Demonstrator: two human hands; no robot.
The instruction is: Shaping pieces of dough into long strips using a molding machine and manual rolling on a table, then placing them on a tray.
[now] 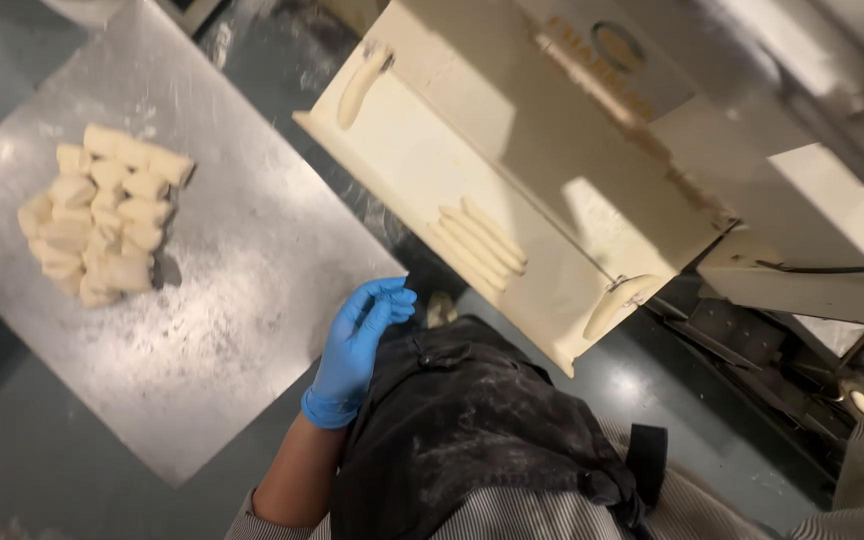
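Observation:
My left hand (355,345) wears a blue glove and hangs open in front of my dark apron (472,430), near the corner of a floured steel table (232,300). It holds nothing. A pile of cut dough pieces (102,215) lies on the far left part of that table. To the right, a cream tray of a dough machine (422,150) carries three rolled dough sticks (480,243) side by side. Another dough stick (360,85) lies at the tray's upper end and one (617,302) at its lower edge. My right hand is out of view.
The machine's body (752,120) fills the upper right. A grey floor (642,390) shows between the table and the machine. Dark machine parts (752,350) sit low at the right.

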